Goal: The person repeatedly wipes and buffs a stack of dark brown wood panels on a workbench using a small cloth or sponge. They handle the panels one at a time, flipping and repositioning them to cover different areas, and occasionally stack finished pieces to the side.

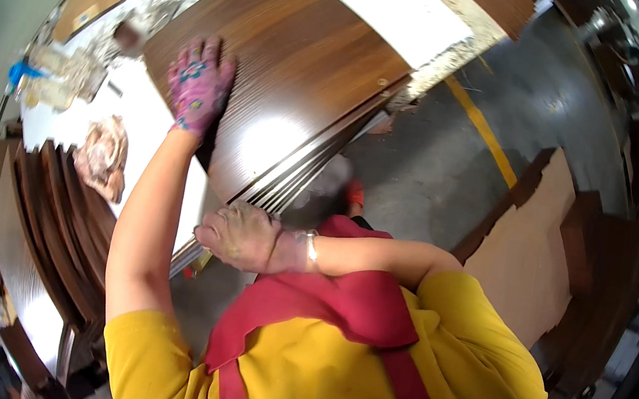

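Observation:
A stack of dark brown wood-grain panels point(300, 43) lies on the white-topped table, its layered edges fanning out along the near right side. My left hand point(199, 91), in a purple glove with a flower pattern, rests at the left edge of the top panel with fingers stretched out. At the stack's near corner is my right hand point(242, 236), in a worn, greyish glove. Its fingers are curled in by the panel edges, and what lies inside them is hidden.
A crumpled cloth point(103, 155) and clear bottles point(61, 77) are on the white tabletop point(147, 128) to the left. More curved brown panels point(58, 222) stand at lower left. Cardboard point(528, 243) leans over brown boards at right. A yellow line point(482, 128) crosses the grey floor.

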{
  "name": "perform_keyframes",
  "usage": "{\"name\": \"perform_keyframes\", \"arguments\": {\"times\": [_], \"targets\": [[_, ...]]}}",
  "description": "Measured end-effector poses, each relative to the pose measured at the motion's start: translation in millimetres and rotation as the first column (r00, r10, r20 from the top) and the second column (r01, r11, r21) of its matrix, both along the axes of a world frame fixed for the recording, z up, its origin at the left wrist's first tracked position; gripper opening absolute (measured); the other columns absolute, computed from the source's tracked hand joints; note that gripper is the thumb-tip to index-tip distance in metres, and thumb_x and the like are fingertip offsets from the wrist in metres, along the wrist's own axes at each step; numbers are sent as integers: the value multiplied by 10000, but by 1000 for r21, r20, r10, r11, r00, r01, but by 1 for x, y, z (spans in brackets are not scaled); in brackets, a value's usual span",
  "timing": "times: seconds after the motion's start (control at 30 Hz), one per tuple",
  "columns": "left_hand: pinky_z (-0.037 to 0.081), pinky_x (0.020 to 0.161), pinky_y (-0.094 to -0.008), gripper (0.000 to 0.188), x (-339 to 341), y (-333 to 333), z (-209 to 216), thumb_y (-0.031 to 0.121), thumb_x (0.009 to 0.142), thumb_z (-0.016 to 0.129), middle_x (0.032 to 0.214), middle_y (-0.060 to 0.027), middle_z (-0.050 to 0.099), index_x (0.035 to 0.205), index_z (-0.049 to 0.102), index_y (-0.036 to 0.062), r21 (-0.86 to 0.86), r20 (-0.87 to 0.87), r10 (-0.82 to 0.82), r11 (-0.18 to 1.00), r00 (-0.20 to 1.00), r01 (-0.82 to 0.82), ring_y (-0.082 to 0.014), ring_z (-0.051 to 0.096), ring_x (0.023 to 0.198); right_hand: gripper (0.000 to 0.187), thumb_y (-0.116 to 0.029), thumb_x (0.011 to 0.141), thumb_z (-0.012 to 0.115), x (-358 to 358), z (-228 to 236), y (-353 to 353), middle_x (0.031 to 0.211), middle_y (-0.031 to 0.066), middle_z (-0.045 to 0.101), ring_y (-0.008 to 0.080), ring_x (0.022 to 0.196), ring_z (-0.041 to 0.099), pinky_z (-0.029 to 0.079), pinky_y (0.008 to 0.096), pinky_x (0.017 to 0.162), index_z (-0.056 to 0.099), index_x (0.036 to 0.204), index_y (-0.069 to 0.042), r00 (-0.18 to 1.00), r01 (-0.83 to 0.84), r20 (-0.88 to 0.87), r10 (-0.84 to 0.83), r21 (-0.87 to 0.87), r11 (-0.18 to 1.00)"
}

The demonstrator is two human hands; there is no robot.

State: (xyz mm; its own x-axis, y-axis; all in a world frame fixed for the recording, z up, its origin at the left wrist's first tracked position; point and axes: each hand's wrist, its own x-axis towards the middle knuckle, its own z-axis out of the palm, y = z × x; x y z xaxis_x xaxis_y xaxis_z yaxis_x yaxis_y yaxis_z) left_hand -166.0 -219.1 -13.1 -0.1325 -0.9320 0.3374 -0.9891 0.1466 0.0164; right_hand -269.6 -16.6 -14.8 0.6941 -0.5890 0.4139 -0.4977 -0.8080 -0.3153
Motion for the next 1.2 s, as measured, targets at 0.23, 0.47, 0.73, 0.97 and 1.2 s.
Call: {"name": "perform_keyframes", "arguments": {"times": [0.23,0.47,0.73,0.97,1.2], "targets": [[247,1106,-553,523,4,2,-11,454,966,432,1443,-156,424,1394,451,156,-42,-44,33,999,998,-35,-373,371,1352,306,-174,879,642,-102,54,-83,971,76,628,182,907,621,509,298,783,580,1159,-67,770,-178,516,-375,738,651],[167,1136,-571,588,-67,60,-39,443,932,471,1528,-140,330,1451,394,178,-44,-348,-145,989,926,139,-375,294,1405,330,-189,904,608,-81,90,-179,1080,82,623,168,1026,594,469,305,915,587,1186,-20,921,-380,313,231,594,709],[237,1103,-544,564,-82,75,-16,488,932,433,1484,-122,408,1426,440,217,-41,-62,63,997,996,-66,-352,394,1350,108,-133,801,567,6,65,-156,844,147,600,376,797,608,490,457,703,601,874,-61,421,-824,-99,902,374,426],[208,1114,-582,605,-83,76,-22,460,910,459,1477,-155,404,1437,415,166,-77,-154,43,995,987,-55,-410,354,1362,174,-118,773,589,27,75,-165,894,148,662,346,880,648,508,439,766,666,923,-76,356,-797,-192,915,449,404],[303,1063,-555,518,-89,75,15,446,869,578,1252,-122,593,1281,585,132,449,-452,286,891,845,-62,-301,457,1285,138,-107,768,601,54,49,-234,906,122,643,336,909,624,497,430,765,644,897,-80,464,-826,-96,881,312,469]]}}
